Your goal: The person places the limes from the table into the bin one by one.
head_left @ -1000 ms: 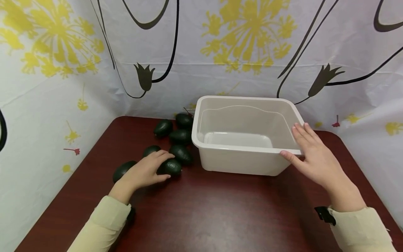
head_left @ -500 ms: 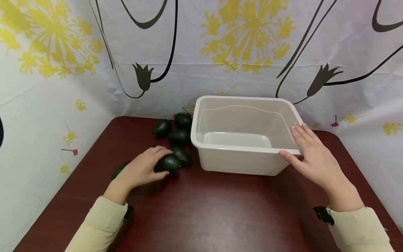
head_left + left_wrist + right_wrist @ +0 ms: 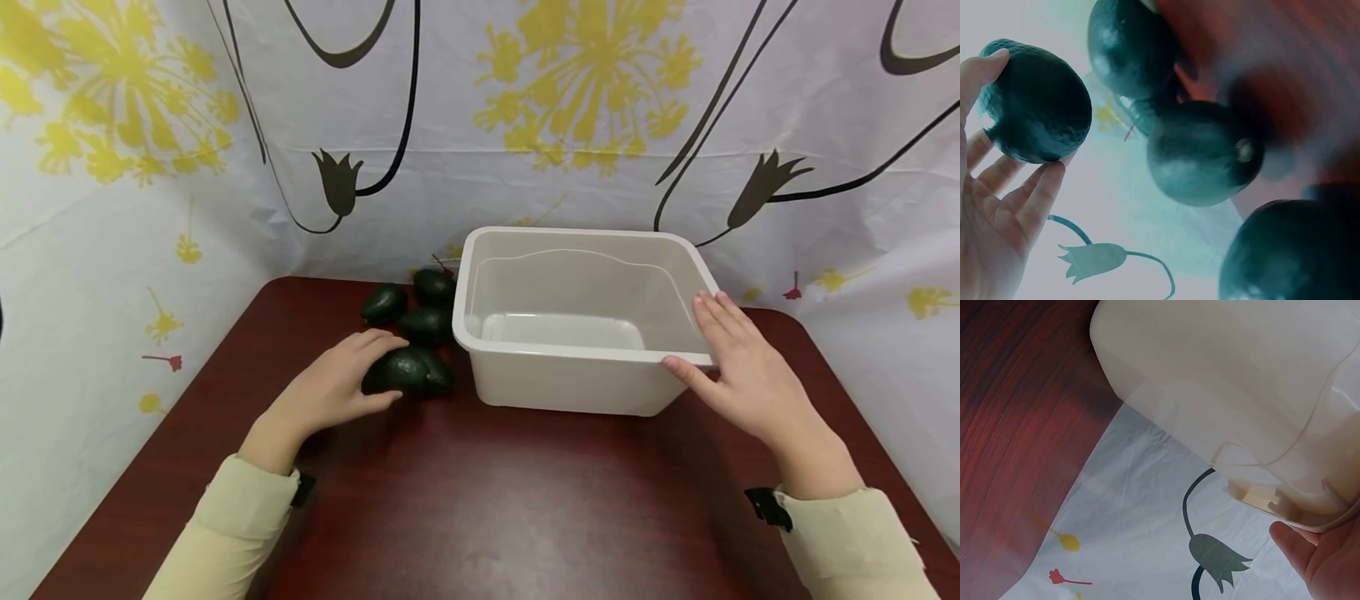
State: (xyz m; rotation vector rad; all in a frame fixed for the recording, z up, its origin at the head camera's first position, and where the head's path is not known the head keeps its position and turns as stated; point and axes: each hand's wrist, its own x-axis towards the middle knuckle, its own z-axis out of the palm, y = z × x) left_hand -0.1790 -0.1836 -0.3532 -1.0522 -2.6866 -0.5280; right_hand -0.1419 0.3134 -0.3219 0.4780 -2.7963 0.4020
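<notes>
So the biggest thing here is the dark red table (image 3: pixel 525 508), with a flowered white curtain (image 3: pixel 525 125) hanging right behind it. Sitting on the table toward the back is a cream plastic bin (image 3: pixel 577 333), open side up, nothing visible inside it.

The right hand (image 3: pixel 738 371) is on the bin's right near corner: fingers straight and laid along the rim, thumb against the outer front wall. It's a flat, relaxed hold, not a clenched one. The right wrist view shows the thumb (image 3: pixel 1297 550) just under the bin's lip.

Left of the bin there's a cluster of dark green avocados (image 3: pixel 427 325), close together near the bin's left wall, a few right up by the curtain.

The left hand (image 3: pixel 337 387) is at the front of that cluster, left of the bin, fingers curled around one avocado (image 3: pixel 407 371). In the left wrist view that avocado (image 3: pixel 1035 103) is pinched between thumb tip and fingertips, palm fairly open behind it, with other avocados just beside it. Whether it's touching the table, I can't tell.
</notes>
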